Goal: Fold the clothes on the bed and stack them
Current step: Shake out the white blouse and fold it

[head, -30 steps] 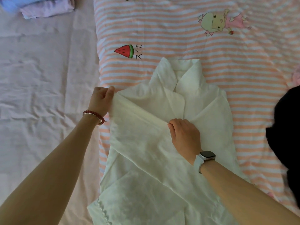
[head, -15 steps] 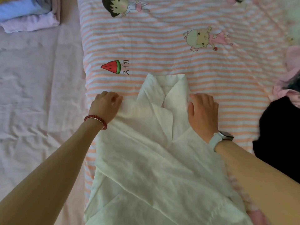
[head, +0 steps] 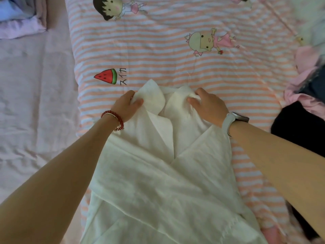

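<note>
White shirt (head: 158,173) at centre and lower centre of frame, laid lengthwise on striped quilt (head: 175,55), collar end toward the top, hem end running off the bottom edge. Both side panels folded inward, overlapping in a V below the collar; left lapel lying flat.

Left hand (head: 127,106) at centre-left, on the left collar wing: thumb on top of the fabric, fingers curled underneath, pinching the collar corner. Red bead bracelet (head: 113,118) on that wrist.

Right hand (head: 209,106) at centre-right, on the right collar side: fingers curled into bunched fabric, gripping it. White-strapped watch (head: 233,120) on that wrist. Both forearms entering from the lower corners, crossing over the shirt edges.

Quilt: orange-and-white stripes, watermelon print (head: 107,76) just above and left of the collar, cartoon figures at top centre and upper right.

Upper left of frame: stack of folded clothes (head: 19,18), blue and lilac, on pale pink sheet (head: 35,103), well apart from the shirt.

Right edge: black garment (head: 297,124) near the right forearm; pink garments (head: 306,67) above it, heaped and unfolded. Further items at the top right corner too blurred to identify.
</note>
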`<state>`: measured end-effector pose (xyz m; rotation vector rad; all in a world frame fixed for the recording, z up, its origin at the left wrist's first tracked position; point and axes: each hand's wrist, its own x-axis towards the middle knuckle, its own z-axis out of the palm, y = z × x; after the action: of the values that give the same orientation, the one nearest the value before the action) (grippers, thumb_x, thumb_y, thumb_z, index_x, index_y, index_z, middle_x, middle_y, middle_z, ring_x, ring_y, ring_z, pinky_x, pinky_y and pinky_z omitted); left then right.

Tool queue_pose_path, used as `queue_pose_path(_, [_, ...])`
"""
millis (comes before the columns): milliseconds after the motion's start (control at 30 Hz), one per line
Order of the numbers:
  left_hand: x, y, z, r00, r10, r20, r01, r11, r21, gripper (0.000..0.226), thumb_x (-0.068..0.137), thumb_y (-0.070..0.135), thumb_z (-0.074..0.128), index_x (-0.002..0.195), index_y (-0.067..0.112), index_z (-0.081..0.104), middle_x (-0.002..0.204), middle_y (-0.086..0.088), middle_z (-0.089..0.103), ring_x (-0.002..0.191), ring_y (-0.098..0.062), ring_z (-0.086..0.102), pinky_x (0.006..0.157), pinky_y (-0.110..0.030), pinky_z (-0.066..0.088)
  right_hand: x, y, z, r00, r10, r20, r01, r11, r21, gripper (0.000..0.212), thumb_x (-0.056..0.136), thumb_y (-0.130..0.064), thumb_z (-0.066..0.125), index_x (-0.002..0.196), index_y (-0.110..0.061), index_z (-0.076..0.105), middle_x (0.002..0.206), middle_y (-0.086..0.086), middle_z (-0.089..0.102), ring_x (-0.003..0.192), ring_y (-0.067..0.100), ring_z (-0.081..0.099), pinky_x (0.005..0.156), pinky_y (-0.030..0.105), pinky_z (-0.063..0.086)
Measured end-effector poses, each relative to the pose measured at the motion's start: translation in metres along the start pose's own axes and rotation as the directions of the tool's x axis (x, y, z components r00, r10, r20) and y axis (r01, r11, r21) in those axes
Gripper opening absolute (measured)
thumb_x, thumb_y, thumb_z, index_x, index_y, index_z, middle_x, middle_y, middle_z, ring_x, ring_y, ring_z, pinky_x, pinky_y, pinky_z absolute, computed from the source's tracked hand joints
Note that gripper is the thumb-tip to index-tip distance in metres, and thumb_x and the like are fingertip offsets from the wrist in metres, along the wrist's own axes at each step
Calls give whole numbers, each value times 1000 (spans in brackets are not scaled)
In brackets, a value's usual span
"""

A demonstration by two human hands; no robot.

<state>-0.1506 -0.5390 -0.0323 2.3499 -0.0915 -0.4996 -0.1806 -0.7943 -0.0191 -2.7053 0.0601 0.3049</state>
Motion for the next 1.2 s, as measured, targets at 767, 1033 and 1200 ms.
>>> queue_pose_path(767, [-327,-17,44,841,541,22,-503,765,403,24,95,26,35,108,9,47,99,-10,69,77,-26,67,49,-26,51,-301,7,6,825,-564,40,562,812,-159,17,83,-23,52,77,-8,59,60,4,56,51,24,55,60,32,41])
queue_pose_path(1033, [-404,-27,86,818,252,517,-537,656,531,26,56,49,80,75,33,70,123,-7,60,114,-33,57,86,-55,49,-376,42,37,692,-634,346,719,648,-252,35,60,-9,74,91,-23,66,81,1,59,79,23,61,97,45,39])
queue_pose_path(1200, [-396,-24,91,878,302,371,-458,756,467,31,79,37,51,59,21,67,106,-4,68,103,-28,63,90,-49,45,-376,34,39,725,-624,292,683,705,-189,22,66,-13,64,86,-18,71,93,8,63,92,26,57,88,44,45])
